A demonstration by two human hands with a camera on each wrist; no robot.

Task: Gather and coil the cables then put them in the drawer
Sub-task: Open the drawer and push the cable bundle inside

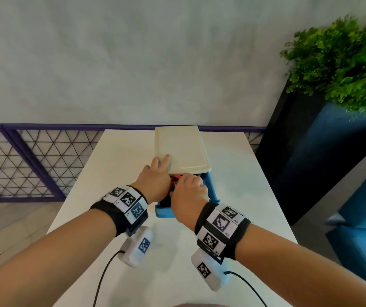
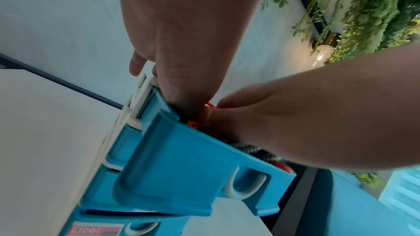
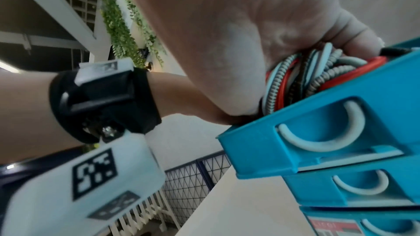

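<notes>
A small drawer unit with a cream top (image 1: 182, 149) stands on the white table (image 1: 115, 173). Its top blue drawer (image 1: 212, 191) is pulled out toward me. A coiled bundle of red, grey and black cables (image 3: 295, 78) lies in the drawer, and only a bit of red cable (image 1: 175, 178) shows in the head view. My right hand (image 1: 190, 187) reaches into the drawer with its fingers curled round the bundle. My left hand (image 1: 162, 161) rests straight fingers on the cream top, its thumb side down at the drawer's left rim (image 2: 163, 107) beside the cables.
Two lower blue drawers (image 3: 341, 187) are closed. A dark planter (image 1: 299, 165) with a green plant (image 1: 343, 63) stands right of the table. A purple mesh railing (image 1: 22, 165) runs behind and to the left. Black wrist-camera leads (image 1: 104, 278) hang over the near table.
</notes>
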